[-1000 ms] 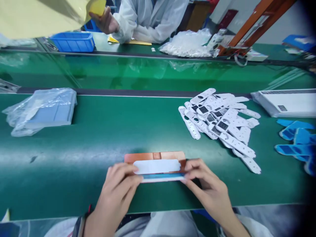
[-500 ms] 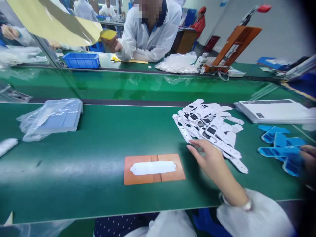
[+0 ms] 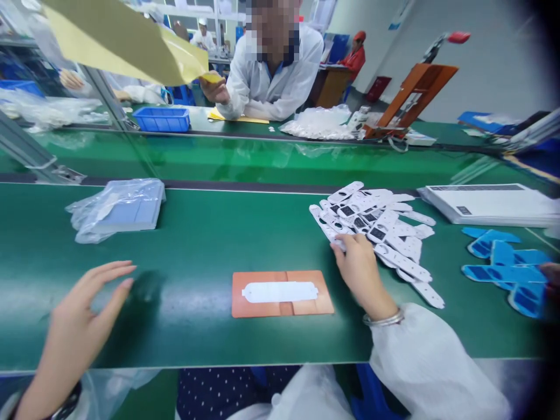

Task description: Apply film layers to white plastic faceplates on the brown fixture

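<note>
My right hand (image 3: 363, 271) is at the near left edge of a loose pile of long white strips (image 3: 396, 224) with holes and dark windows. Its thumb and fingers are closed on the near end of the leftmost white strip (image 3: 322, 223), which still lies against the pile. To the left, my left hand (image 3: 83, 318) hovers above the green table, thumb and fingers apart, holding nothing. Between the hands lies an orange-brown rectangular plate (image 3: 240, 303) with a white elongated piece (image 3: 280, 291) lying lengthwise in its middle.
Blue strips (image 3: 503, 273) lie at right, with another person's hand (image 3: 550, 273) at their edge. Behind them is a stack of white sheets (image 3: 494, 201). A plastic-wrapped stack (image 3: 131, 207) sits back left. Across the green divider (image 3: 245, 160), a person (image 3: 275, 76) holds yellow sheet material (image 3: 126, 46).
My left hand has come into view at the lower left. My right hand's fingers have closed in on the end of a strip. The whole view has shifted slightly.
</note>
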{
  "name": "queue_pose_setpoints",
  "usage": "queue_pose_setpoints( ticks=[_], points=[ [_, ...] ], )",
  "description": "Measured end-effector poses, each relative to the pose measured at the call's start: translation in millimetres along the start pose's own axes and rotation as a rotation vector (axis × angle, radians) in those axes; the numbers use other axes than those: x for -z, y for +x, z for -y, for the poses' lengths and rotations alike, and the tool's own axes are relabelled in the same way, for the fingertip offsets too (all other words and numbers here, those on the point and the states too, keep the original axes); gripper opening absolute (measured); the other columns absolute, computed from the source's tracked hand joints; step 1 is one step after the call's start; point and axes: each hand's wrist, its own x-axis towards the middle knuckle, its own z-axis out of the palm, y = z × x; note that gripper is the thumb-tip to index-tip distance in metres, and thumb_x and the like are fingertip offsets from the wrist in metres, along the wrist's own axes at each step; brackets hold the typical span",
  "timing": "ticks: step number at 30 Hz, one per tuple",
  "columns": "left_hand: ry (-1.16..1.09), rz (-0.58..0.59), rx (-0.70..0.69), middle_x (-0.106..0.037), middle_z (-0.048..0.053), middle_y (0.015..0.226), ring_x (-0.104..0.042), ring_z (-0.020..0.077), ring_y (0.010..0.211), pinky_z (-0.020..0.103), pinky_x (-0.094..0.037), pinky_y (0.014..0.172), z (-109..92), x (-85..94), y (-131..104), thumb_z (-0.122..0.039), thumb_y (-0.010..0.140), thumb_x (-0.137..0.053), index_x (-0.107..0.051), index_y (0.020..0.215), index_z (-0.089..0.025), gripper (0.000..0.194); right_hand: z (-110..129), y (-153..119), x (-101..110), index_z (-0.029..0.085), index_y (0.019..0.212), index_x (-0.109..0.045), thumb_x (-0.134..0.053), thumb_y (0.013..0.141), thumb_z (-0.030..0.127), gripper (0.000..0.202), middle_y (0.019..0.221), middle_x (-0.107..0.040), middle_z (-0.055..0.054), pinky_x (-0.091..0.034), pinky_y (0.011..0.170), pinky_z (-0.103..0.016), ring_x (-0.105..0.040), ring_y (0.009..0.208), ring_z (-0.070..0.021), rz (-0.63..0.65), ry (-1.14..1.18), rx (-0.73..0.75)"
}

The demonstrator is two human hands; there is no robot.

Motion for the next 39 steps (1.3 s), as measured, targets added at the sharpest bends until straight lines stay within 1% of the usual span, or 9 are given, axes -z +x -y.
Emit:
queue_pose_setpoints(
  ticks=[3, 5, 9, 12, 17, 21, 28, 31, 39],
  points=[
    [0.101, -0.017, -0.088, -0.060, 0.004, 0.112, -0.058, 0.0256, 0.103, 0.030, -0.050, 0.077, -6, -11.0, 20, -0.035, 0.088, -0.048, -0.058, 0.102, -0.023, 0.021, -3, 2, -3, 0.013, 0.096, -0.063, -0.038, 0.087, 0.025, 0.029, 0.084, -0.054, -0.014, -0.044, 0.072, -0.041, -0.051, 0.077, -0.0270, -0.026, 0.041, 0.011],
    [0.208, -0.087, -0.146, -0.059, 0.009, 0.111, -0.056, 0.0282, 0.105, 0.041, -0.046, 0.091, 0, -12.3, 36, -0.032, 0.089, -0.044, -0.060, 0.102, -0.019, 0.025, -6, 2, -5, 0.013, 0.094, -0.064, -0.038, 0.086, 0.025, 0.030, 0.081, -0.054, -0.014, -0.043, 0.070, -0.042, -0.050, 0.072, -0.0270, -0.044, 0.076, 0.025],
    [0.381, -0.300, -0.216, -0.053, 0.016, 0.116, -0.049, 0.0330, 0.112, 0.051, -0.040, 0.095, 25, -4.9, 70, -0.028, 0.089, -0.044, -0.059, 0.109, -0.015, 0.028, -17, 3, -15, 0.013, 0.091, -0.064, -0.040, 0.083, 0.026, 0.029, 0.077, -0.053, -0.013, -0.044, 0.069, -0.043, -0.049, 0.067, -0.0261, -0.079, 0.126, 0.079],
    [0.392, -0.277, -0.298, -0.054, 0.013, 0.115, -0.049, 0.0306, 0.110, 0.048, -0.042, 0.095, 41, -1.6, 92, -0.028, 0.089, -0.047, -0.059, 0.109, -0.017, 0.026, -23, 3, -21, 0.012, 0.092, -0.064, -0.040, 0.083, 0.027, 0.030, 0.077, -0.053, -0.012, -0.044, 0.071, -0.041, -0.051, 0.069, -0.0261, -0.087, 0.124, 0.118],
    [0.408, -0.172, -0.453, -0.059, 0.013, 0.108, -0.052, 0.0290, 0.104, 0.045, -0.044, 0.092, 51, -10.0, 116, -0.031, 0.089, -0.049, -0.063, 0.100, -0.016, 0.023, -24, 3, -19, 0.011, 0.093, -0.063, -0.037, 0.085, 0.028, 0.032, 0.079, -0.054, -0.013, -0.045, 0.073, -0.039, -0.053, 0.072, -0.0264, -0.051, 0.128, 0.136],
    [0.425, -0.104, -0.514, -0.061, 0.010, 0.089, -0.056, 0.0254, 0.086, 0.038, -0.048, 0.078, 55, -11.3, 125, -0.035, 0.091, -0.047, -0.063, 0.093, -0.016, 0.026, -24, 3, -17, 0.012, 0.094, -0.062, -0.037, 0.086, 0.030, 0.033, 0.081, -0.055, -0.013, -0.045, 0.073, -0.037, -0.054, 0.074, -0.0262, -0.034, 0.153, 0.155],
    [0.436, -0.077, -0.543, -0.062, 0.006, 0.081, -0.059, 0.0207, 0.079, 0.032, -0.048, 0.072, 57, 0.0, 128, -0.036, 0.095, -0.039, -0.062, 0.086, -0.017, 0.031, -26, 4, -20, 0.013, 0.095, -0.062, -0.035, 0.086, 0.033, 0.034, 0.080, -0.055, -0.010, -0.046, 0.072, -0.036, -0.056, 0.073, -0.0243, -0.018, 0.215, 0.119],
    [0.447, -0.084, -0.555, -0.064, 0.008, 0.086, -0.060, 0.0220, 0.083, 0.034, -0.049, 0.075, 57, 0.4, 127, -0.037, 0.095, -0.040, -0.061, 0.088, -0.016, 0.031, -26, 4, -19, 0.012, 0.095, -0.062, -0.036, 0.086, 0.033, 0.035, 0.080, -0.055, -0.011, -0.045, 0.072, -0.035, -0.055, 0.072, -0.0237, -0.010, 0.236, 0.114],
    [0.521, -0.110, -0.613, -0.061, 0.016, 0.117, -0.053, 0.0290, 0.110, 0.046, -0.046, 0.092, 66, -10.9, 122, -0.029, 0.094, -0.044, -0.060, 0.112, -0.015, 0.029, -22, 3, -15, 0.012, 0.096, -0.061, -0.036, 0.086, 0.036, 0.036, 0.083, -0.056, -0.011, -0.045, 0.070, -0.035, -0.055, 0.072, -0.0228, 0.015, 0.278, 0.099]
  ],
)
